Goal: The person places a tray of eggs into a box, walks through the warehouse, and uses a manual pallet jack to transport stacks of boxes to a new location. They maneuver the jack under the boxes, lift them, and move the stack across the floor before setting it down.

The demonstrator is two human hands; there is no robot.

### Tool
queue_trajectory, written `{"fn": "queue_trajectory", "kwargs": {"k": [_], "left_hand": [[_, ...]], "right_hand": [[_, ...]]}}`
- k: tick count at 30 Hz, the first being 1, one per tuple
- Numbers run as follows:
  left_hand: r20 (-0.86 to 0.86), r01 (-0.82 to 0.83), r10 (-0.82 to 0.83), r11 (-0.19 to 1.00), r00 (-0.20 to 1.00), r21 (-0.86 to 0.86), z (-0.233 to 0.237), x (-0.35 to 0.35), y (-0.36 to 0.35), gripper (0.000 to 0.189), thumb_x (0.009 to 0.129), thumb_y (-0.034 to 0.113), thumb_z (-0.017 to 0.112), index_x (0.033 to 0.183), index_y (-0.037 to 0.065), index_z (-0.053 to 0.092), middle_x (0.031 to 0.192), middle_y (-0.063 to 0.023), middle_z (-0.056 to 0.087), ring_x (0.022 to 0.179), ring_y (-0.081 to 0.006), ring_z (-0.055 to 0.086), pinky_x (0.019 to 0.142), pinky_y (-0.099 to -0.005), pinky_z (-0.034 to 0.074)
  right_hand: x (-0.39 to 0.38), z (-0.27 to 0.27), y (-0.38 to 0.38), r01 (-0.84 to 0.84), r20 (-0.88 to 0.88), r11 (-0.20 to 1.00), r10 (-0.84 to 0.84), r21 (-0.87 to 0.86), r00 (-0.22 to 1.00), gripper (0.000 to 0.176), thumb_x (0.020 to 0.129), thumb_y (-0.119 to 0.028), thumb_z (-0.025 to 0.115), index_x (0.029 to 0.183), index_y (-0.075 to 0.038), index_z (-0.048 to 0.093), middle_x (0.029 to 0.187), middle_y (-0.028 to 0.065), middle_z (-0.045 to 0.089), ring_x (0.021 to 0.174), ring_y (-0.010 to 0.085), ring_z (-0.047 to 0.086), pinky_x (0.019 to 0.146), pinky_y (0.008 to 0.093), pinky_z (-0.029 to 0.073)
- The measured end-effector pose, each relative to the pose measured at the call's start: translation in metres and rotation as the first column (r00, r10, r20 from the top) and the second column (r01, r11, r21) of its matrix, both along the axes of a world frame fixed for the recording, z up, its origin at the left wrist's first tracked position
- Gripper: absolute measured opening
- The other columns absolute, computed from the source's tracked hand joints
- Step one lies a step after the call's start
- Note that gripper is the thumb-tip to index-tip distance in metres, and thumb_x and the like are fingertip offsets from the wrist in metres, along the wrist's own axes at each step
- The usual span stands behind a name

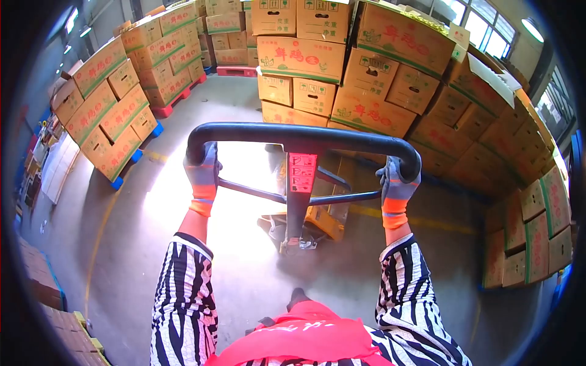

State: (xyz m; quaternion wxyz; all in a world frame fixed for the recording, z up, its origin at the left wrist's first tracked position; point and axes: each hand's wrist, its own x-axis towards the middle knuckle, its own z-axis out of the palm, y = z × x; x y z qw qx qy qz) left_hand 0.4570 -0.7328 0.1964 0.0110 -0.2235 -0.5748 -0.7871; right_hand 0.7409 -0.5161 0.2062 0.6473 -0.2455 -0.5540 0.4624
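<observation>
A pallet jack stands in front of me, its black loop handle (305,137) raised at chest height and its yellow base (320,222) low on the concrete floor. My left hand (203,172), in a grey glove with an orange cuff, grips the left bend of the handle. My right hand (397,183), gloved the same way, grips the right bend. Both forearms wear zebra-striped sleeves. A red label (302,172) is on the handle's stem.
Stacks of brown cardboard boxes with red print surround me: a tall stack ahead (342,73), one on blue and red pallets at left (113,116), more along the right wall (525,201). Open sunlit floor (152,213) lies to the left.
</observation>
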Motion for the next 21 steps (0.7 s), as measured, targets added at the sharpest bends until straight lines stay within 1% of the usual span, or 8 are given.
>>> {"fn": "queue_trajectory", "kwargs": {"k": [3,5,8,13,15,18,20,21], "left_hand": [[0.009,0.075,-0.074,0.995,0.997,-0.065,0.006,-0.035,0.049,0.017,0.084,0.01,0.062,0.071,0.006,0.053,0.054,0.0031,0.043,0.041,-0.0062,0.04,0.041,-0.0234,0.039],[0.082,0.141,-0.133,0.985,0.988,-0.102,0.006,-0.061,0.078,0.027,0.085,0.016,0.064,0.062,0.009,0.052,0.048,0.0038,0.039,0.041,-0.0075,0.04,0.042,-0.0248,0.038],[0.073,0.184,-0.174,0.968,0.982,-0.169,0.008,-0.1,0.132,0.027,0.086,0.019,0.063,0.063,0.013,0.049,0.046,0.0038,0.037,0.039,-0.008,0.037,0.044,-0.0265,0.042],[0.123,0.188,-0.167,0.963,0.978,-0.191,0.005,-0.158,0.225,0.029,0.087,0.02,0.06,0.062,0.014,0.048,0.047,0.0045,0.038,0.039,-0.0075,0.037,0.044,-0.0262,0.043],[0.062,0.161,-0.151,0.963,0.987,-0.216,0.002,-0.181,0.262,0.027,0.087,0.019,0.061,0.063,0.014,0.049,0.047,0.0045,0.038,0.039,-0.0075,0.037,0.043,-0.0263,0.042],[0.081,0.218,-0.207,0.963,0.975,-0.159,-0.004,-0.214,0.326,0.021,0.086,0.017,0.062,0.067,0.012,0.053,0.049,0.0041,0.041,0.038,-0.0082,0.039,0.041,-0.0258,0.04],[0.011,0.189,-0.189,0.973,0.982,-0.13,-0.014,-0.216,0.351,0.017,0.085,0.016,0.063,0.07,0.01,0.055,0.051,0.0034,0.043,0.039,-0.0086,0.042,0.04,-0.0247,0.037],[-0.002,0.17,-0.17,0.985,0.985,-0.043,-0.024,-0.214,0.357,0.019,0.084,0.017,0.064,0.069,0.01,0.055,0.051,0.0029,0.044,0.039,-0.0087,0.044,0.039,-0.024,0.037]], "right_hand": [[-0.026,-0.007,0.05,-0.093,0.023,0.996,0.093,0.012,0.995,0.009,0.083,-0.005,0.063,0.089,-0.004,0.056,0.056,-0.0012,0.05,0.044,0.0064,0.049,0.041,0.0188,0.037],[-0.05,-0.001,0.075,-0.074,0.039,0.997,0.074,-0.006,0.996,0.009,0.083,-0.004,0.063,0.089,-0.004,0.056,0.058,-0.0016,0.051,0.044,0.006,0.048,0.042,0.0194,0.04],[-0.086,-0.003,0.124,-0.054,0.033,0.998,0.055,-0.031,0.998,0.009,0.083,-0.004,0.063,0.089,-0.005,0.056,0.062,-0.0019,0.052,0.045,0.0053,0.047,0.043,0.0206,0.044],[-0.145,-0.01,0.212,-0.046,0.012,0.999,0.047,-0.025,0.999,0.014,0.082,-0.004,0.064,0.092,-0.005,0.055,0.065,-0.0016,0.053,0.046,0.0046,0.047,0.042,0.0214,0.044],[-0.167,-0.014,0.246,-0.04,-0.01,0.998,0.04,-0.04,0.999,0.014,0.082,-0.005,0.064,0.093,-0.005,0.055,0.064,-0.0014,0.052,0.046,0.0049,0.047,0.041,0.0214,0.044],[-0.192,-0.026,0.304,0.012,-0.006,0.998,-0.013,-0.063,1.0,0.022,0.081,-0.004,0.064,0.101,-0.005,0.056,0.073,-0.001,0.056,0.052,0.0058,0.051,0.044,0.0201,0.045],[-0.19,-0.025,0.323,0.057,-0.033,0.998,-0.057,-0.021,0.998,0.015,0.082,-0.004,0.063,0.095,-0.006,0.055,0.066,-0.0012,0.053,0.048,0.006,0.049,0.042,0.0203,0.043],[-0.187,-0.027,0.327,0.09,-0.019,0.996,-0.09,-0.001,0.996,0.013,0.083,-0.005,0.063,0.093,-0.006,0.055,0.063,-0.0011,0.052,0.046,0.0061,0.049,0.041,0.0206,0.043]]}}
